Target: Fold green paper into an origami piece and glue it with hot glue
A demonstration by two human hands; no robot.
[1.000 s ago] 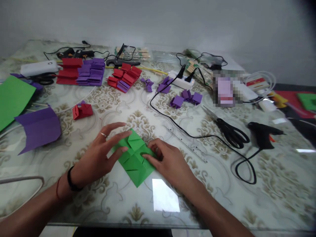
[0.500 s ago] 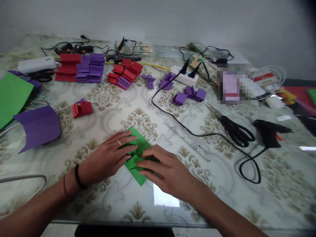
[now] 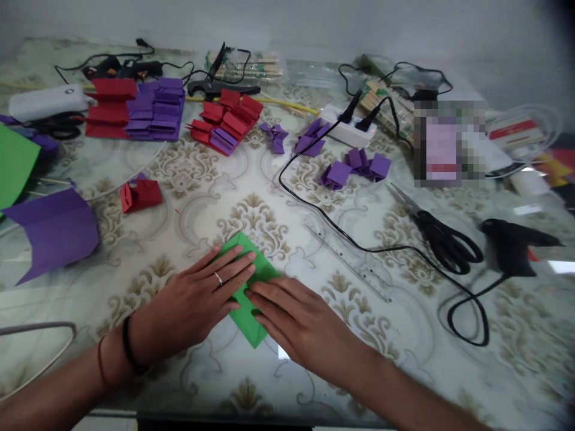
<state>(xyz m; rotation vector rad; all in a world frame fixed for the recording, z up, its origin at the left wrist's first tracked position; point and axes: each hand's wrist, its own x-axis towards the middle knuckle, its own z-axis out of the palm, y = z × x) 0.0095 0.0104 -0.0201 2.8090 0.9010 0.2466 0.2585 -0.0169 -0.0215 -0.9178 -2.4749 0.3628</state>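
Note:
A folded green paper piece (image 3: 248, 320) lies on the glass table (image 3: 314, 371) near its front edge. My left hand (image 3: 197, 299), with a ring on one finger, lies flat on the paper's left half, fingers stretched out. Beside it my right hand (image 3: 296, 320) presses flat on the right half, fingertips nearly touching the left hand's. Most of the paper is hidden under both palms; only its far corner and near corner show.
Stacks of folded red pieces (image 3: 227, 123) and purple pieces (image 3: 155, 111) sit at the back. A large purple sheet (image 3: 51, 230) and a green sheet (image 3: 13, 164) lie left. Black scissors (image 3: 438, 236), a glue gun (image 3: 512, 248) with its cable, a clear ruler (image 3: 345, 260) and a power strip (image 3: 345, 131) lie right.
Both hands went from pinching folds on the open green paper to lying flat over it. The paper now looks folded smaller and flatter.

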